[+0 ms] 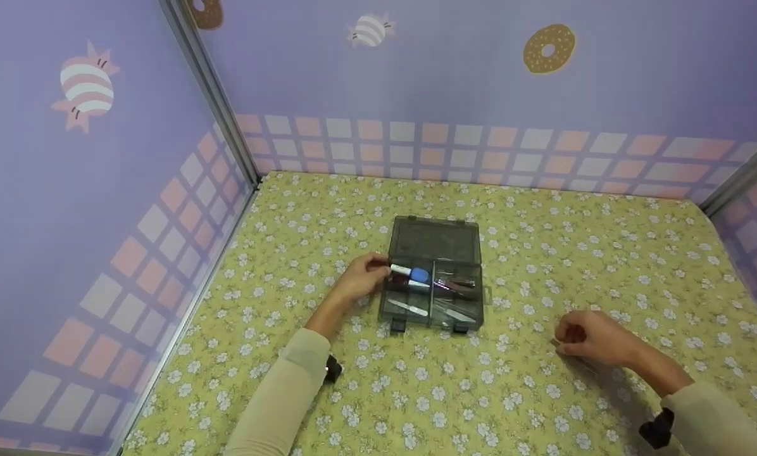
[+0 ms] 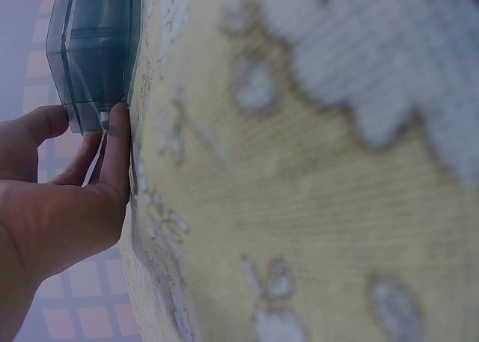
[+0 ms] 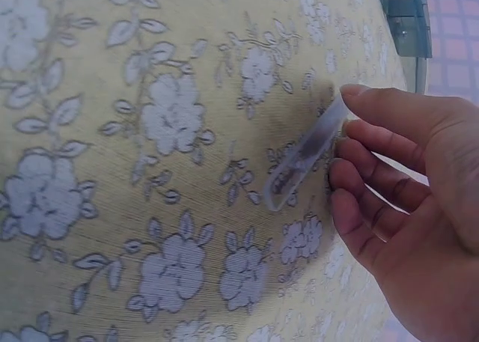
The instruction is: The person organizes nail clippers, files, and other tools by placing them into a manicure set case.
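An open, smoky see-through plastic compartment box (image 1: 432,320) lies on the floral cloth, its lid (image 1: 435,239) folded back. My left hand (image 1: 361,278) grips the box's left edge, thumb at the rim and fingers low on the side wall. Inside the box sit a white-and-blue item (image 1: 419,275), a thin white-handled tool (image 1: 408,308) and several slim tools (image 1: 457,285) in the right compartments. Off to the right of the box, my right hand (image 1: 597,339) pinches a clear plastic strip (image 3: 308,156) by one end, low over the cloth.
Yellow floral cloth (image 1: 518,392) covers the table. Purple printed panels (image 1: 454,76) rise behind and at both sides, joined by metal posts (image 1: 217,95). A small latch tab (image 1: 487,296) sticks out from the box's right side.
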`<move>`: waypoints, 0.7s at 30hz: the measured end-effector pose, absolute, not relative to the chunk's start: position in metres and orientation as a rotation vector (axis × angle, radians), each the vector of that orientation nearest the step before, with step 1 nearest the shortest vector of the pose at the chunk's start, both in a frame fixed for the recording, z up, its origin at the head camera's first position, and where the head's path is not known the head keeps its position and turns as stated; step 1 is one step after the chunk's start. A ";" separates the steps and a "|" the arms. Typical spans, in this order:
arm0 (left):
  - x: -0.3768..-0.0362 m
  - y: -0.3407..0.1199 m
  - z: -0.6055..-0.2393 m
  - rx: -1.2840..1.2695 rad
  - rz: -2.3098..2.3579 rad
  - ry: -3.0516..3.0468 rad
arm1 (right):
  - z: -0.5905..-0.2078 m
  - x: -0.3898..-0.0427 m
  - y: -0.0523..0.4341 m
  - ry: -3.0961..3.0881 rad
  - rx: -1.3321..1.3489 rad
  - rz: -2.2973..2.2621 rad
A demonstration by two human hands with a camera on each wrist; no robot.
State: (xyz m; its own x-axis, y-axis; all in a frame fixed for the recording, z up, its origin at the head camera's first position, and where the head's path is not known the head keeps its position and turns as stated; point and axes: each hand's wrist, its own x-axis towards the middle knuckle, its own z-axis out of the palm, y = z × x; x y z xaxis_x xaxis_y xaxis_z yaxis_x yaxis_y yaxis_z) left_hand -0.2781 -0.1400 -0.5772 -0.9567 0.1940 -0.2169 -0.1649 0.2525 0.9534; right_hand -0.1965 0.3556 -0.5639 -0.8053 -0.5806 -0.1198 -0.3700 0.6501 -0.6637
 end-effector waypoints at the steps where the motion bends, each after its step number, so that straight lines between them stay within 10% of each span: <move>1: -0.278 -0.140 -0.577 0.029 1.760 2.244 | -0.564 -0.196 0.356 2.545 -0.758 -0.922; 21: -0.277 -0.139 -0.579 0.011 1.767 2.250 | -0.566 -0.194 0.350 2.579 -0.696 -0.936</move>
State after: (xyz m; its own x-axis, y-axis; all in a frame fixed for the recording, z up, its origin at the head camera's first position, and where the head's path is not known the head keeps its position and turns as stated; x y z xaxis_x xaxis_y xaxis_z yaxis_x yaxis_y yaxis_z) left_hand -0.2775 -0.1390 -0.5787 -0.9609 0.1770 -0.2131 -0.1651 0.2521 0.9535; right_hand -0.1937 0.3499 -0.5660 -0.8338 -0.5388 -0.1207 -0.3361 0.6686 -0.6634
